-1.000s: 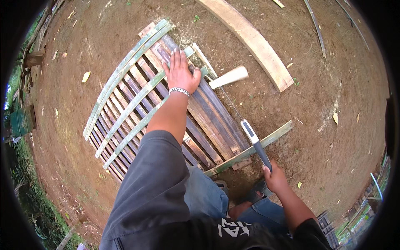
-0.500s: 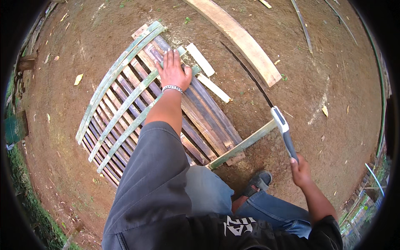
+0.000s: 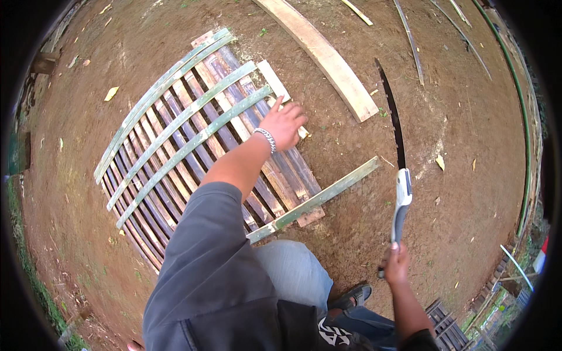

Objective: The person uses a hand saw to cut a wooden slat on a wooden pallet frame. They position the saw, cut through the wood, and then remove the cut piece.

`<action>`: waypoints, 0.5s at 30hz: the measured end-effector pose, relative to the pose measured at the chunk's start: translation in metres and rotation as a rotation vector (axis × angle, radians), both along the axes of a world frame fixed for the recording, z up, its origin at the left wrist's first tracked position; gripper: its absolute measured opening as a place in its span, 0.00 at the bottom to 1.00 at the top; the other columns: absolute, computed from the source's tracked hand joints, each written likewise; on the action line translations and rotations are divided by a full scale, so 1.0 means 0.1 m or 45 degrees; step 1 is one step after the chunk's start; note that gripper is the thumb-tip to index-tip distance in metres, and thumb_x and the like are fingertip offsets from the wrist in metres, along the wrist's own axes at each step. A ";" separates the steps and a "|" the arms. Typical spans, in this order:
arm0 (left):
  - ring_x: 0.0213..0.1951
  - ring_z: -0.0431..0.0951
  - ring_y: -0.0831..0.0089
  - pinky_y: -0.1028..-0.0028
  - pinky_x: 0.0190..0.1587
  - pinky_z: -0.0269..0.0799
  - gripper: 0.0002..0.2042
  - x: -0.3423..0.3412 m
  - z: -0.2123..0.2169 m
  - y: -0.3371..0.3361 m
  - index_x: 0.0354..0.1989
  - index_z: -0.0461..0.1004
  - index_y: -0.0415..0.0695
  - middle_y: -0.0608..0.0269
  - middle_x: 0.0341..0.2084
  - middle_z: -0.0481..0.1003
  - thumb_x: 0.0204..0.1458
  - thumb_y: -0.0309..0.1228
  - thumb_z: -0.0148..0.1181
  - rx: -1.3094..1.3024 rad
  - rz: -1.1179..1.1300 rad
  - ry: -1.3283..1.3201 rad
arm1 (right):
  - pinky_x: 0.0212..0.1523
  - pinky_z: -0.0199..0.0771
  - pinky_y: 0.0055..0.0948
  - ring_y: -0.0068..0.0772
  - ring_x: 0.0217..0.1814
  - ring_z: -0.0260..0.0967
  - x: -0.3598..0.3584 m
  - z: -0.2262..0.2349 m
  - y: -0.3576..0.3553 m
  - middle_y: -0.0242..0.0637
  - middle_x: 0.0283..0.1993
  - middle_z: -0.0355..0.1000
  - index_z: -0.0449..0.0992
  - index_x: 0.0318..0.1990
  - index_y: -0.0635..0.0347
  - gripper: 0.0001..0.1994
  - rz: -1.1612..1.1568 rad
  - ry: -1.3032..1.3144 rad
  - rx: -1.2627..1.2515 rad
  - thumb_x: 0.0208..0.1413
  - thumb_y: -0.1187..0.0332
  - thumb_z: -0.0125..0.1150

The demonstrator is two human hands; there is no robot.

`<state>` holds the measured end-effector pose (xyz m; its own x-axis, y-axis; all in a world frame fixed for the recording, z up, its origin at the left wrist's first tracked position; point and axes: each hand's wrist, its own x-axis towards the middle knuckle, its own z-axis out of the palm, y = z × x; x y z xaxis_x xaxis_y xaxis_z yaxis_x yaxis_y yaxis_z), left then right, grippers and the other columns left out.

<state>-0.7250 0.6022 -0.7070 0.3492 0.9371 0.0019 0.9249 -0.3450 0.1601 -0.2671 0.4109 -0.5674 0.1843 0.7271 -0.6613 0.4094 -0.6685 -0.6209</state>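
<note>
one slat panel (image 3: 193, 134), one saw (image 3: 398, 169), one plank (image 3: 328, 55)

An outdoor yard used as a rough woodworking site: bare dirt ground (image 3: 468, 146), a slatted bamboo panel (image 3: 193, 140), a loose plank (image 3: 328, 55), and grass (image 3: 35, 281) at the edges.
</note>
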 end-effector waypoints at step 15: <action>0.50 0.76 0.45 0.51 0.58 0.67 0.11 0.25 0.29 0.35 0.51 0.67 0.43 0.40 0.40 0.77 0.65 0.31 0.43 -0.030 0.415 -0.663 | 0.22 0.67 0.24 0.20 0.20 0.61 0.12 -0.16 -0.60 0.28 0.24 0.62 0.67 0.46 0.61 0.14 0.052 0.262 0.068 0.71 0.57 0.51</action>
